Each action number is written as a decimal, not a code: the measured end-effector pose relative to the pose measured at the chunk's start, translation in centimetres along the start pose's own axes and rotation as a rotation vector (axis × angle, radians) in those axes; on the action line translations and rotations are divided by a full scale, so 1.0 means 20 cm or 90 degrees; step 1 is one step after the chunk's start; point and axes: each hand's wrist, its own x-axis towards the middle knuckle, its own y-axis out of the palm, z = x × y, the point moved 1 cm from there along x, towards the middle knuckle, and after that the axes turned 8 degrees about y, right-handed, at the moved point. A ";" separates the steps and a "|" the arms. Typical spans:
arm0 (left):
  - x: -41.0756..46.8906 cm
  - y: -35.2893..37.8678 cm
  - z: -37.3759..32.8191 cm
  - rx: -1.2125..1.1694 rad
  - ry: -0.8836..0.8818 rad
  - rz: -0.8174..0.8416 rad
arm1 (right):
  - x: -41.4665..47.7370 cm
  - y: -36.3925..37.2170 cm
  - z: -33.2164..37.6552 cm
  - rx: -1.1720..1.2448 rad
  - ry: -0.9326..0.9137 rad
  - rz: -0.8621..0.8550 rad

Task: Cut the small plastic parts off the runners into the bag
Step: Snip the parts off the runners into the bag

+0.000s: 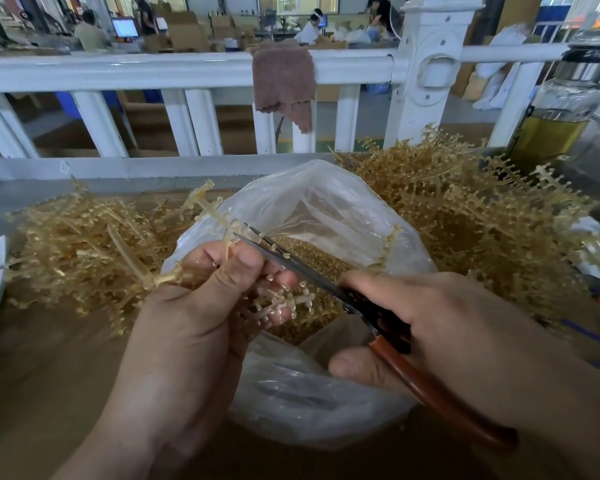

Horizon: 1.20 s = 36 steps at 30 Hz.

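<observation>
1. On my feed the clear plastic bag (326,188) stands open in the middle of the tabletop (49,375), and I place everything else from it.
2. The left hand (201,306) is over the bag's left rim, its fingers and thumb curled tightly round a bundle of amber runners (215,216).
3. One stem of that bundle sticks up and away past the bag's left edge. A lower branch with small parts on its tips hangs under the fingers, above the bag's mouth.
4. The right hand (447,323) is over the bag's near right side, wrapped round the brown-sleeved handles of the cutters (326,282). Its forefinger lies along the top, pointing toward the blades.
5. The cutters reach across the bag's mouth toward the left. I see the blade tips parted only narrowly, right at the held runner's side stubs.
6. The small parts (312,258) that are cut loose lie as a golden layer inside the bag, below the blades.
7. A single runner (388,244) leans against the bag's inner right wall.
8. A low heap of runners (84,247) lies left of the bag, and a taller heap (465,209) rises right of it and behind.
9. Behind the bag runs a white railing (153,72) with a brown cloth (283,81) draped over it.
10. Far right of the bag stands a glass bottle (561,112) partly filled with yellowish liquid.
</observation>
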 end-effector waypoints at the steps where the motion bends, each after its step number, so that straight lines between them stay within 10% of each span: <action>1: 0.00 0.00 0.00 0.002 0.001 0.005 | 0.00 0.00 0.00 -0.005 -0.009 -0.006; 36: 0.03 -0.03 0.01 0.105 0.067 0.148 | -0.02 -0.02 0.03 -0.028 -0.041 -0.087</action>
